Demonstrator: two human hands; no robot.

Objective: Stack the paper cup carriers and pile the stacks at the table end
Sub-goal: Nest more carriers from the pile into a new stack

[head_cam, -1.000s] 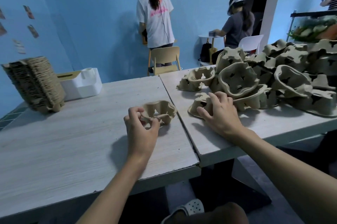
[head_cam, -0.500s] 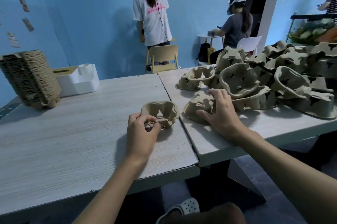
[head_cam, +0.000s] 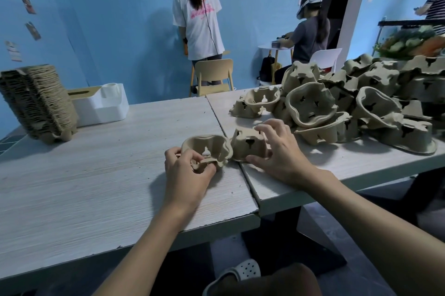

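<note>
My left hand [head_cam: 189, 170] pinches the near rim of an upturned brown paper cup carrier [head_cam: 207, 148] lying on the left table. Right beside it, my right hand [head_cam: 279, 151] grips a second carrier [head_cam: 248, 142], tipped on its side at the seam between the two tables, with fingers over its top and thumb underneath. The two carriers touch at their edges. A big loose heap of carriers [head_cam: 356, 105] covers the right table. A tall leaning stack of nested carriers [head_cam: 41, 103] stands at the far left end of the left table.
A white tissue box [head_cam: 101, 103] sits next to the stack. The two white wooden tables [head_cam: 96, 175] meet at a seam. A wooden chair [head_cam: 214, 76] and two people stand beyond the tables near the blue wall.
My right hand has lifted one carrier from the table, tipped it on its side and brought it left against the carrier in my left hand. My left hand stayed put.
</note>
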